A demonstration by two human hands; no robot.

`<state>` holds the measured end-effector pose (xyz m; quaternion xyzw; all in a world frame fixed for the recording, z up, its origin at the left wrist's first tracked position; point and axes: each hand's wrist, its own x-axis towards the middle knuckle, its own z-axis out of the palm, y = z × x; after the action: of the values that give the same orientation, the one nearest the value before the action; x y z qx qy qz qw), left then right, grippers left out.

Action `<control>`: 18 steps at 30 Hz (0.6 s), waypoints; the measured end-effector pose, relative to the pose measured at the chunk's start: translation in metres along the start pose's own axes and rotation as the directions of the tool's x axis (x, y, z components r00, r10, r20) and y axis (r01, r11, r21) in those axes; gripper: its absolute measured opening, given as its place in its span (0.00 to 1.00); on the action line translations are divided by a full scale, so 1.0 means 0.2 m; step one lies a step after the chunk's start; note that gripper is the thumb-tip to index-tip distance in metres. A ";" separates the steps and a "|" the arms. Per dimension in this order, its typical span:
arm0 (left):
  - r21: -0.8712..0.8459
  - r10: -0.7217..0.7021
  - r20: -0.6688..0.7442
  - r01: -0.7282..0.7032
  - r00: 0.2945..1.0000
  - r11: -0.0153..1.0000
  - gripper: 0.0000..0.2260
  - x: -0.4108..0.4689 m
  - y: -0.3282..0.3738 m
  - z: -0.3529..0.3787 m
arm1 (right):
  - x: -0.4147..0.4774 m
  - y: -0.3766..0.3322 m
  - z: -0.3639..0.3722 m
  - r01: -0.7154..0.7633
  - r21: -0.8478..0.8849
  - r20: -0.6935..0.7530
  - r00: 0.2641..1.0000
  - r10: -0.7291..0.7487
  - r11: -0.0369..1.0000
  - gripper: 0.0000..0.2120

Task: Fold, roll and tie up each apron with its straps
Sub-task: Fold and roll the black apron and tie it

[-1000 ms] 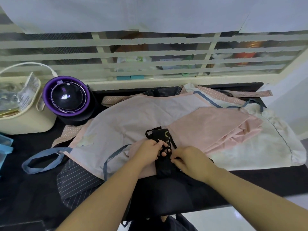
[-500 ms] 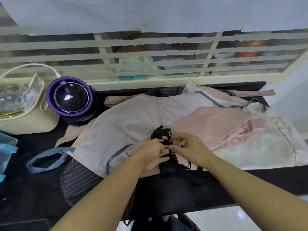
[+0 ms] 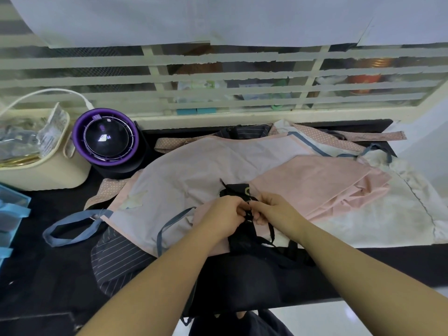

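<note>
Covering black counter: heap of pale aprons. Atop heap, at near edge: black roll, lying end-on. Pinching its thin strap above roll's middle: left hand and right hand, fingers curled, knuckles almost touching.

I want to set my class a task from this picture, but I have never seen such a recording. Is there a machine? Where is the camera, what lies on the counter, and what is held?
There is no machine: these are a person's two bare hands. The picture comes from a camera worn on the head, looking forward and down, so the arms reach in from below. On the dark counter lies a heap of aprons: a pale apron, a folded pink apron, a white apron and a striped apron. At the left stand a basket and a purple device. Over the rolled black apron the left hand and right hand meet, each grip pinching its strap, apparently to tie it.
</note>
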<state>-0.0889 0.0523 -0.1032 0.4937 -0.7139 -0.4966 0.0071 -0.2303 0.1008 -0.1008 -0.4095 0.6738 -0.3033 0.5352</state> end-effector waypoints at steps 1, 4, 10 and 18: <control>0.066 0.014 -0.037 -0.012 0.999 0.998 0.14 0.01 0.00 0.00 | 0.00 0.01 0.00 0.011 -0.038 -0.001 1.000 -0.011 0.999 0.08; 0.123 0.042 -0.088 -0.031 0.995 0.992 0.09 0.02 0.00 0.02 | 0.00 0.03 -0.01 0.051 -0.182 0.030 0.998 -0.046 0.982 0.07; 0.152 0.065 -0.148 -0.042 0.987 0.988 0.08 0.02 -0.02 0.05 | 0.02 0.01 0.01 -0.020 -0.225 0.039 0.999 0.029 0.974 0.08; 0.183 0.135 -0.149 -0.107 0.980 0.977 0.11 -0.01 -0.05 0.01 | 0.06 -0.02 -0.02 0.012 -0.376 0.160 0.986 0.053 0.927 0.14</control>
<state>-0.0806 0.0546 -0.1102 0.4865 -0.7803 -0.3897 0.0516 -0.2335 0.0884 -0.1012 -0.5211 0.6762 -0.1276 0.5049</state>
